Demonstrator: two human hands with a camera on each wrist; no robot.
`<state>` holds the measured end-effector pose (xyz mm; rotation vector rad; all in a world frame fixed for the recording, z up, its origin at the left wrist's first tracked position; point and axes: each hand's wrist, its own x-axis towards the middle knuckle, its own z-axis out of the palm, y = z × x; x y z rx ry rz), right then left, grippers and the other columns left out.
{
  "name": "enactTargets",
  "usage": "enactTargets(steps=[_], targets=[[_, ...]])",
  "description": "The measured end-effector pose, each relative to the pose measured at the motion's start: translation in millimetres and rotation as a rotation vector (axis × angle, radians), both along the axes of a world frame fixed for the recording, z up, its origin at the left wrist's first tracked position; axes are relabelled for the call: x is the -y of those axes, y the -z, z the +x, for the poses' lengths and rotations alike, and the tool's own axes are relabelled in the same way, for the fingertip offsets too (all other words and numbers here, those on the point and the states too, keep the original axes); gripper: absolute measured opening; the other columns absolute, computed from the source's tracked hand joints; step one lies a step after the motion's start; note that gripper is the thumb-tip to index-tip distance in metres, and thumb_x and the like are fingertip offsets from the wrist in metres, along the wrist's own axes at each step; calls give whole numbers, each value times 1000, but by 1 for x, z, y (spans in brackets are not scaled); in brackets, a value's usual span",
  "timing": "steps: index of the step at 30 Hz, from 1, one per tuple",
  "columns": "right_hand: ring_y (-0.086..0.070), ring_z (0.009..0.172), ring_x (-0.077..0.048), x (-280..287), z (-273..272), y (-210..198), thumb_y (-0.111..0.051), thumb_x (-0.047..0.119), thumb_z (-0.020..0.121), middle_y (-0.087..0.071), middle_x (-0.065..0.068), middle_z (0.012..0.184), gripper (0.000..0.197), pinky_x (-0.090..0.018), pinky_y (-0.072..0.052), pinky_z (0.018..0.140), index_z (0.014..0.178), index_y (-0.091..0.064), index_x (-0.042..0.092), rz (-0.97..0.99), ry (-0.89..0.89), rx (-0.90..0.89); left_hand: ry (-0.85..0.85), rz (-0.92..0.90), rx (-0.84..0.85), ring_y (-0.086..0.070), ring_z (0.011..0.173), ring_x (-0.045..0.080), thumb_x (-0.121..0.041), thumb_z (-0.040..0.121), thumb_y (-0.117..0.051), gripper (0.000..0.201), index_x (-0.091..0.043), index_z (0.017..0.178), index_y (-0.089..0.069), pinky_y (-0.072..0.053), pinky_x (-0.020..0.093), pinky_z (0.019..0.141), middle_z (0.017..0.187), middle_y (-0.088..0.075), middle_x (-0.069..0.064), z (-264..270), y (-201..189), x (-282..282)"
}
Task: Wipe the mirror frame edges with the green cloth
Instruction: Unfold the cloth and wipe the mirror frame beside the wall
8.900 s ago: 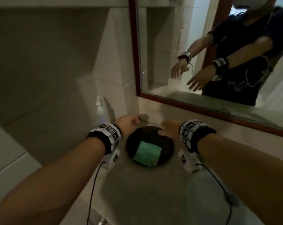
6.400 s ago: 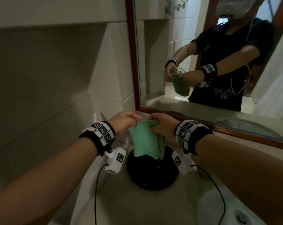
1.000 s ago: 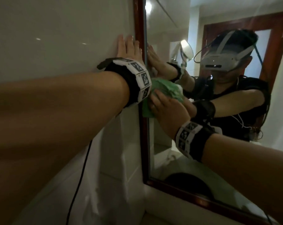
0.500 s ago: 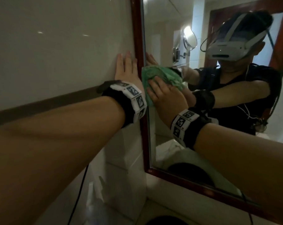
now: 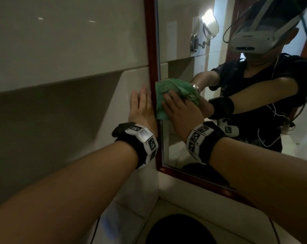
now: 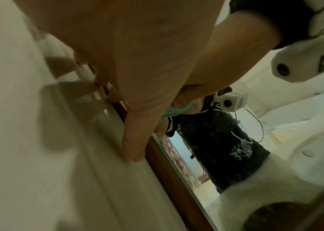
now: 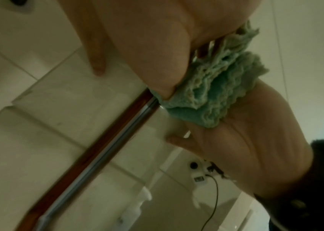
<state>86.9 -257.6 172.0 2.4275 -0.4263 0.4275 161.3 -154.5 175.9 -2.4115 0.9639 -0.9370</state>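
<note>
Head view shows the right hand (image 5: 181, 111) pressing the bunched green cloth (image 5: 174, 90) against the left upright of the red-brown mirror frame (image 5: 152, 50), partway up from the frame's lower left corner. Its fingers lie spread and fairly straight over the cloth; the right wrist view suggests the wad is pressed between palm and glass, but whether any finger curls round it I cannot tell. Much of the cloth sits on the glass side of the frame, with only its left margin over the wood. The left hand (image 5: 142, 106) lies flat, fingers straight and holding nothing, on the tiled wall (image 5: 61, 50) just beside the frame's outer edge.

Judging the risks: because the wad rides mostly on the mirror, a stroke along the upright could polish glass and miss the frame's outer edge. Held by pressure alone, the cloth could slip or unfold and drop toward the counter (image 5: 193, 199) below the frame. The left fingers, touching or nearly touching the wood, stand in the way of wiping that outer edge and could smudge it.
</note>
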Motion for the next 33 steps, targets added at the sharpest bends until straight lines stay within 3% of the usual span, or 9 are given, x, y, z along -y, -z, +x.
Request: enactTargets(steps=[5, 9, 14, 17, 22, 24, 27, 30, 33], targets=[[-22, 145, -26, -2, -9, 54, -52, 26, 93, -21, -6, 158, 65, -35, -39, 101, 150, -25, 14, -6, -60, -45, 14, -5, -60, 11, 142, 39, -40, 95, -32, 70, -6, 151, -7, 11, 56, 111, 158, 2, 16, 1, 19, -3], [-6, 147, -29, -2, -17, 77, -36, 19, 99, 0, -8, 161, 62, -40, -28, 110, 153, -6, 13, -33, -57, -308, 13, 9, -81, 12, 142, 39, -44, 95, -28, 72, -5, 150, -3, 9, 55, 112, 158, 4, 15, -2, 26, -4], [-7, 147, -26, 6, -4, 33, -39, 25, 98, -3, -3, 161, 62, -38, -30, 107, 153, -10, 18, -76, -50, -118, -7, 43, -74, 11, 142, 40, -42, 91, -38, 78, -7, 151, -2, 9, 57, 111, 158, 4, 15, -2, 29, -3], [-8, 148, -26, 7, -3, 42, -41, 24, 96, -5, -4, 161, 63, -37, -32, 106, 153, -13, 17, -14, 2, -47, -33, 73, -54, 14, 141, 40, -44, 92, -35, 77, -8, 151, 0, 11, 58, 110, 158, 9, 15, -1, 33, -2], [-54, 125, -13, 5, 3, 76, -55, 31, 70, -57, 8, 136, 59, -26, -46, 85, 128, -60, 27, -44, -15, -50, -72, 73, -63, 19, 140, 41, -52, 93, -31, 78, -10, 151, 0, 16, 59, 107, 158, 13, 13, 1, 40, 1], [-43, 135, -17, 4, 0, 95, -49, 27, 80, -45, 4, 147, 60, -31, -39, 94, 140, -48, 24, -125, -39, -208, -89, 84, -56, 21, 140, 41, -53, 95, -25, 77, -9, 150, 3, 17, 59, 107, 157, 15, 13, 2, 45, 2], [-3, 148, -25, 9, -12, 136, -40, 30, 98, 3, -2, 161, 70, -35, -24, 111, 153, 2, 16, -237, -46, -543, -78, 110, -32, 21, 140, 40, -51, 95, -25, 75, -9, 150, 5, 17, 57, 108, 156, 17, 14, 2, 47, 0], [2, 148, -22, 9, -17, 144, -41, 32, 98, 10, 0, 161, 76, -34, -21, 113, 152, 11, 17, -224, -31, -562, -67, 112, -21, 21, 140, 40, -49, 94, -26, 75, -9, 150, 4, 17, 56, 108, 156, 17, 14, 3, 45, -3], [1, 148, -21, 11, -9, 114, -39, 28, 98, 9, 2, 161, 72, -32, -23, 111, 152, 8, 22, -158, -27, -428, -73, 102, -20, 21, 140, 40, -52, 95, -23, 75, -8, 150, 4, 18, 57, 107, 157, 16, 14, 4, 45, -3]])
